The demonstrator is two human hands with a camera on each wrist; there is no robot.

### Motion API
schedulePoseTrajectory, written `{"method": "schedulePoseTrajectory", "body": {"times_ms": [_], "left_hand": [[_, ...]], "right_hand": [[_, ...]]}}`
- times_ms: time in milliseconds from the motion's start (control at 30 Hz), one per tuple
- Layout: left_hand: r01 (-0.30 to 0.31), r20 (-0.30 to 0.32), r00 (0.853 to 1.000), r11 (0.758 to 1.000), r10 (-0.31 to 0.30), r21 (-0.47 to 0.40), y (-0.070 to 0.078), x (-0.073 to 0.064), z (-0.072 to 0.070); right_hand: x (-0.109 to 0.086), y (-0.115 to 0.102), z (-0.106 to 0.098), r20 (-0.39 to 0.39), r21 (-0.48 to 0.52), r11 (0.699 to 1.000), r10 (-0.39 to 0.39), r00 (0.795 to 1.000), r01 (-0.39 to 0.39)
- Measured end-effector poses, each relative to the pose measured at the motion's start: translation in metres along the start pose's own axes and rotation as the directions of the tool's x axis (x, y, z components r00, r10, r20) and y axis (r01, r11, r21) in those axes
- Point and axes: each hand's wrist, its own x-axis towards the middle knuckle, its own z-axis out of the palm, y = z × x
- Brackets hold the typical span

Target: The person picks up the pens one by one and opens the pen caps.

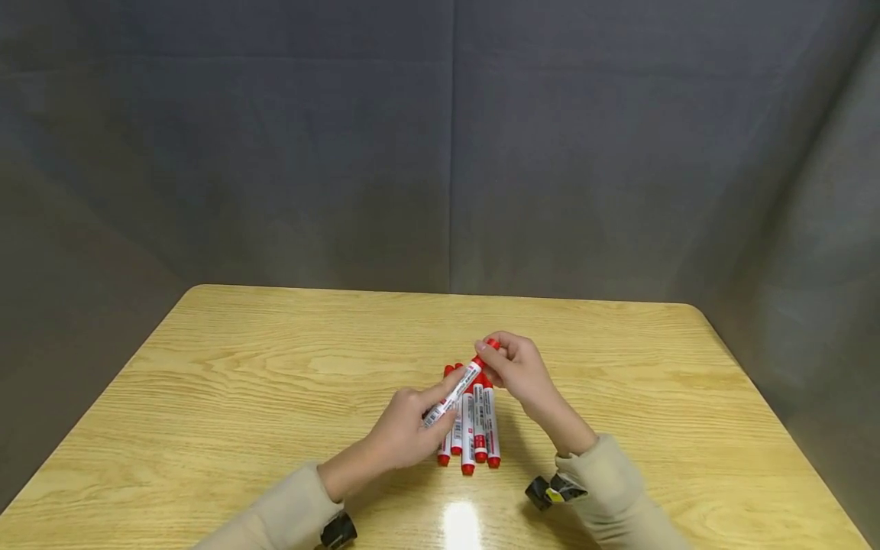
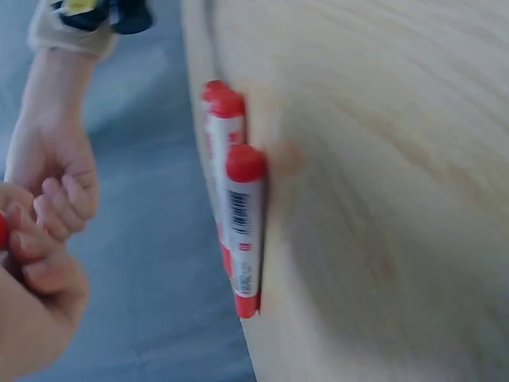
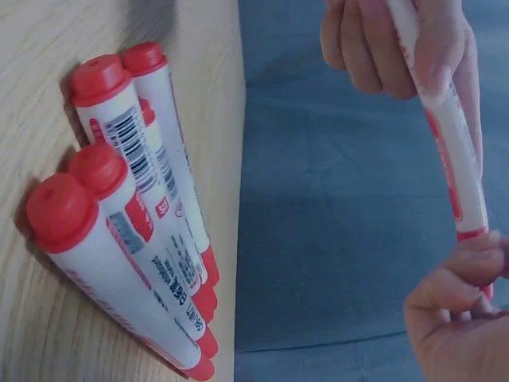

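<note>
Both forearms in beige sleeves reaching forward and converging, left hand (image 1: 406, 429) raised with fingers curled in a grip and thumb extended, right hand (image 1: 517, 368) held just beyond it, fingertips (image 1: 490, 353) pinched together.

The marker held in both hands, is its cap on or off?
On. The marker shows a red cap at its upper end, pinched by the right hand; the left hand grips the barrel.
</note>
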Motion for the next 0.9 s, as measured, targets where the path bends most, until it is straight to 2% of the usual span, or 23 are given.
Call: {"method": "schedulePoseTrajectory", "body": {"times_ms": [33, 100, 200, 400, 567, 633, 767, 900], "left_hand": [[0.012, 0.021, 1.0, 0.996, -0.01, -0.087, 0.001, 0.001, -0.002], [0.045, 0.068, 0.997, 0.969, -0.03, -0.244, 0.002, 0.002, -0.005], [0.064, 0.104, 0.994, 0.923, -0.026, -0.38, 0.005, 0.005, -0.008], [0.07, 0.112, 0.993, 0.879, -0.019, -0.471, 0.011, 0.005, -0.01], [0.064, 0.128, 0.992, 0.794, 0.017, -0.604, 0.015, 0.003, -0.012], [0.063, 0.137, 0.99, 0.771, 0.033, -0.633, 0.017, 0.004, -0.013], [0.074, 0.157, 0.987, 0.765, 0.036, -0.639, 0.021, 0.005, -0.018], [0.069, 0.165, 0.985, 0.74, 0.057, -0.669, 0.024, 0.005, -0.021]], "right_hand": [[-0.001, -0.001, -0.001, 0.007, 0.019, 1.0, -0.006, 1.0, 0.006], [-0.003, -0.002, -0.003, 0.016, 0.067, 0.997, -0.029, 0.999, 0.028], [-0.006, -0.005, -0.003, -0.005, 0.129, 0.989, -0.069, 0.998, 0.069], [-0.012, -0.008, -0.001, -0.053, 0.219, 0.962, -0.156, 0.986, 0.164], [-0.016, -0.01, 0.0, -0.076, 0.24, 0.937, -0.242, 0.967, 0.254], [-0.017, -0.011, 0.0, -0.087, 0.229, 0.926, -0.288, 0.954, 0.3], [-0.02, -0.017, -0.001, -0.106, 0.224, 0.903, -0.352, 0.93, 0.368], [-0.021, -0.019, 0.002, -0.128, 0.256, 0.874, -0.393, 0.911, 0.413]]}}
